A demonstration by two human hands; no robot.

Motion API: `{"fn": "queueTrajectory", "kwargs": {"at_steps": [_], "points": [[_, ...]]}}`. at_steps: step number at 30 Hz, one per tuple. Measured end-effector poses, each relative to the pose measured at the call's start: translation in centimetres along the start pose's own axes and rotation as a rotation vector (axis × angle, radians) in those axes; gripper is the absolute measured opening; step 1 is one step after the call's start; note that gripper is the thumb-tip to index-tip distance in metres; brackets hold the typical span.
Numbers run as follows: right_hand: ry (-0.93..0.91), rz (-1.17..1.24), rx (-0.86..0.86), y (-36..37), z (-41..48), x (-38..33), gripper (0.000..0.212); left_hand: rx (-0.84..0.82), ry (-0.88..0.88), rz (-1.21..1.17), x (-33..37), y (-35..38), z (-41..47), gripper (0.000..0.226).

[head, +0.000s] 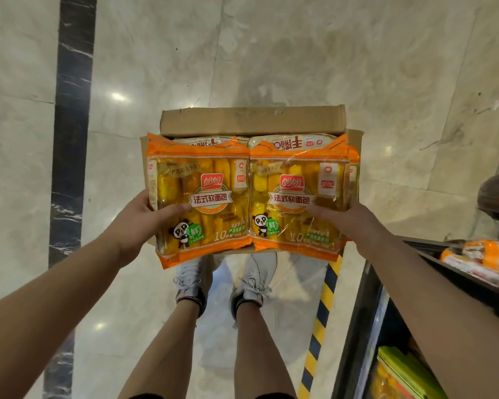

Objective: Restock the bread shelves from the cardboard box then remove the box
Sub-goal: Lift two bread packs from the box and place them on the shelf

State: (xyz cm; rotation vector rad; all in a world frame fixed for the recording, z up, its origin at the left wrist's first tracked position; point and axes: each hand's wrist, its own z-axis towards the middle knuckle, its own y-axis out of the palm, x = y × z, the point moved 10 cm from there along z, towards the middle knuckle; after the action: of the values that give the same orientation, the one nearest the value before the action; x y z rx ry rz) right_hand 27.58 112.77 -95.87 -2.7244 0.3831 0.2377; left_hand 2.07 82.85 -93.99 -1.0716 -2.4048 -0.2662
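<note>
An open cardboard box point(252, 120) stands on the floor in front of my feet, with pale bread packs point(300, 143) lying inside. Above it I hold two orange bread bags side by side. My left hand point(144, 217) grips the left bag point(202, 197) at its left edge, thumb across the front. My right hand point(349, 217) grips the right bag point(297, 197) at its right edge, thumb on the front. More orange bags seem stacked behind each front one.
A dark shelf unit point(432, 254) stands at the lower right, carrying orange and white bread packs point(481, 260) and green packs point(406, 370) lower down. A yellow-black striped strip point(320, 321) runs along its base. A dark stone band point(69, 139) crosses the marble floor at the left.
</note>
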Motion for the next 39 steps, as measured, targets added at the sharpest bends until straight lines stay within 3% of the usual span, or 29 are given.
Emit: {"fn": "queueTrajectory", "kwargs": {"at_steps": [4,9,12,15,19,24,26,31,35,39], "points": [[-0.081,0.187,-0.040,-0.2,-2.5,-0.4,0.107,-0.034,0.009,0.016,1.9,-0.1,-2.0,0.104],[-0.153,0.315,-0.079,-2.5,-8.7,-2.4,0.092,-0.054,0.031,0.041,5.4,-0.1,-5.8,0.045],[-0.197,0.317,-0.032,-5.2,-13.3,-3.7,0.095,-0.050,0.055,0.057,8.6,-0.4,-9.6,0.042],[-0.248,0.395,-0.021,-8.1,-19.6,-5.2,0.081,-0.028,0.104,0.030,12.8,-1.0,-14.7,0.042],[-0.354,0.467,-0.040,-11.6,-29.2,-6.5,0.061,-0.038,0.154,-0.016,17.9,-2.0,-22.3,0.051],[-0.431,0.564,-0.047,-15.1,-40.2,-6.8,0.055,-0.060,0.287,-0.023,24.6,-2.6,-31.6,0.108],[-0.468,0.631,-0.023,-16.6,-44.1,-7.0,0.064,-0.076,0.337,-0.054,26.9,-2.3,-34.9,0.112],[-0.578,0.760,0.035,-19.9,-52.1,-7.9,0.045,-0.096,0.460,-0.063,31.9,-1.6,-41.4,0.116],[-0.655,0.845,0.048,-22.1,-55.8,-8.7,0.049,-0.152,0.559,-0.049,35.5,-0.1,-44.6,0.100],[-0.700,0.870,0.098,-24.0,-57.8,-8.8,0.059,-0.184,0.630,-0.032,38.7,1.5,-46.6,0.117]]}}
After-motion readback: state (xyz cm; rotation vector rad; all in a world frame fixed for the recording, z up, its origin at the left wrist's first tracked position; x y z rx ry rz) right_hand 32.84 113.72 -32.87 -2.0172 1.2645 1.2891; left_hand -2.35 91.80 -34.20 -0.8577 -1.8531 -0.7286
